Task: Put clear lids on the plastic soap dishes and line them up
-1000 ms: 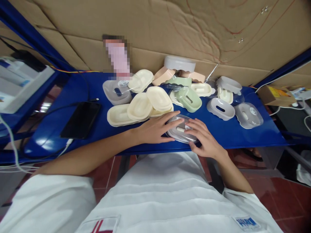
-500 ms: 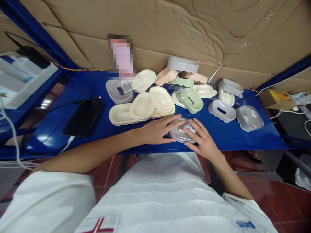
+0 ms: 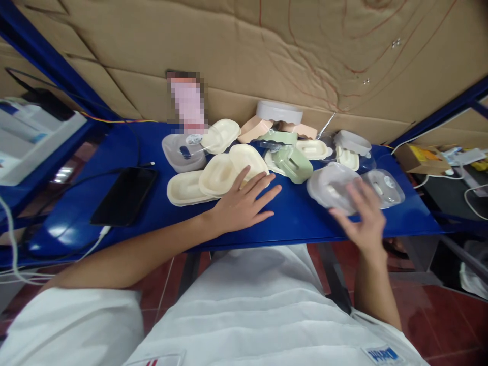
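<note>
My left hand [image 3: 247, 203] lies with its fingers spread, its fingertips over the front edge of the stacked cream plastic soap dish trays [image 3: 219, 175]. Toward the right, my right hand [image 3: 364, 218] is smeared by motion, thumb and fingers apart. It overlaps the right edge of a grey soap box with a clear lid [image 3: 324, 188]; whether it still touches the box is hard to tell. That box covers the spot of a slotted grey piece. Beside it sits another clear-lidded soap box [image 3: 385, 185]. A green slotted piece [image 3: 299, 165] lies between the hands, farther back.
A black phone [image 3: 124, 195] with a white cable rests at the left of the blue table [image 3: 267, 229]. Peach pieces [image 3: 255, 129] and a grey rim [image 3: 280, 112] are piled against the cardboard wall [image 3: 229, 61]. A small carton [image 3: 419, 157] stands at right.
The clear-lidded soap box has gone from between both hands to the right, along with my right hand. My left hand has come off it and shifted slightly left.
</note>
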A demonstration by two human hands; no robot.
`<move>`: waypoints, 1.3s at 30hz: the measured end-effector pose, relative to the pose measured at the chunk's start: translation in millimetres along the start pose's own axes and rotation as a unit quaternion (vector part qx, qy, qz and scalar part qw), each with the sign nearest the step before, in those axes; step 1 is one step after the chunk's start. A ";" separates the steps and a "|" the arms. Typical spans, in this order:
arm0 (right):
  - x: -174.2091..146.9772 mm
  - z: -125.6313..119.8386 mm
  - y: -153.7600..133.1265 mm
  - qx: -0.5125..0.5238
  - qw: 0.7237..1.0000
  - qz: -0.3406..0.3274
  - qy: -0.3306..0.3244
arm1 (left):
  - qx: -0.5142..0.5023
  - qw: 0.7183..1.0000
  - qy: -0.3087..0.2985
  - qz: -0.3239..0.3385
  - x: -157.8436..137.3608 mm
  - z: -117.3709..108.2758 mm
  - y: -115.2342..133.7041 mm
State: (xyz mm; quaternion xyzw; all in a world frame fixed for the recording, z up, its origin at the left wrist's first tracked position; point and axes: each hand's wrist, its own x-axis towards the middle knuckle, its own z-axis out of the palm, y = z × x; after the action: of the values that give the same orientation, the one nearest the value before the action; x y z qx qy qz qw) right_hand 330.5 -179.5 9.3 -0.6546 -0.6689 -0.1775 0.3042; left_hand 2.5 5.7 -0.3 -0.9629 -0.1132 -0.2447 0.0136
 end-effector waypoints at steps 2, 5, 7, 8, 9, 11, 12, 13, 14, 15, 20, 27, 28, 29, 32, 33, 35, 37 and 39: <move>-3.3 -28.1 53.1 -0.095 0.988 0.088 0.079 | 0.037 0.998 -0.002 -0.058 -0.6 1.5 0.4; -21.6 -59.1 147.8 -0.214 0.936 0.220 0.170 | 0.077 0.991 -0.017 -0.104 -1.9 6.1 -0.9; -40.9 -64.5 199.4 -0.257 0.893 0.321 0.182 | 0.098 0.989 -0.029 -0.103 -2.3 7.7 -2.0; -51.1 -62.6 217.2 -0.268 0.871 0.358 0.202 | 0.106 0.989 -0.034 -0.097 -2.3 7.8 -2.4; -60.9 -58.6 229.2 -0.275 0.857 0.379 0.216 | 0.110 0.989 -0.038 -0.090 -2.3 7.5 -2.8; -77.4 -48.2 238.5 -0.273 0.854 0.385 0.219 | 0.116 0.989 -0.045 -0.080 -2.0 6.3 -3.3; -83.6 -43.8 238.2 -0.264 0.862 0.380 0.207 | 0.118 0.989 -0.046 -0.079 -1.9 5.7 -3.5; -88.2 -40.7 236.5 -0.250 0.872 0.377 0.188 | 0.120 0.988 -0.046 -0.080 -1.7 5.1 -3.7; -91.4 -39.4 234.9 -0.229 0.883 0.378 0.160 | 0.121 0.988 -0.046 -0.083 -1.5 4.7 -3.8; -93.3 -39.5 234.0 -0.202 0.893 0.382 0.124 | 0.119 0.988 -0.044 -0.088 -1.3 4.2 -4.0; -90.1 -45.5 239.3 -0.080 0.914 0.398 0.017 | 0.090 0.988 -0.033 -0.120 0.2 -0.1 -6.5; -32.4 -18.4 142.7 -0.149 0.968 0.140 0.146 | 0.112 0.988 -0.003 -0.102 1.7 -10.5 -14.2; -20.9 -11.9 120.5 -0.124 0.982 0.102 0.095 | 0.110 0.990 0.004 -0.093 1.6 -11.0 -14.1; -10.4 -4.9 100.2 -0.103 0.991 0.070 0.045 | 0.103 0.991 0.011 -0.084 1.4 -10.9 -13.3; 10.2 16.8 59.9 -0.102 0.992 0.054 -0.047 | 0.070 0.997 0.008 -0.042 0.8 -8.4 -8.2; 12.5 23.1 53.6 -0.107 0.990 0.059 -0.064 | 0.056 0.998 -0.006 -0.018 0.6 -7.3 -6.2; 11.9 32.0 47.6 -0.108 0.989 0.063 -0.085 | 0.029 0.997 -0.049 0.044 0.4 -5.5 -2.7; 7.6 34.9 44.2 -0.083 0.990 0.052 -0.099 | -0.001 0.991 -0.091 0.102 0.1 -4.1 -1.0; 3.5 33.6 38.3 -0.043 0.992 0.037 -0.109 | -0.043 0.983 -0.114 0.137 -0.7 -2.7 -1.5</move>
State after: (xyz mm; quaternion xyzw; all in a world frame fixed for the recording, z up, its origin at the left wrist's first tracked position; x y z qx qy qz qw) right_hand 362.4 -152.4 -20.0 -0.7071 -0.6649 -0.1224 0.2071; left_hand 0.3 6.7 1.7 -0.9905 0.0292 -0.1339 -0.0076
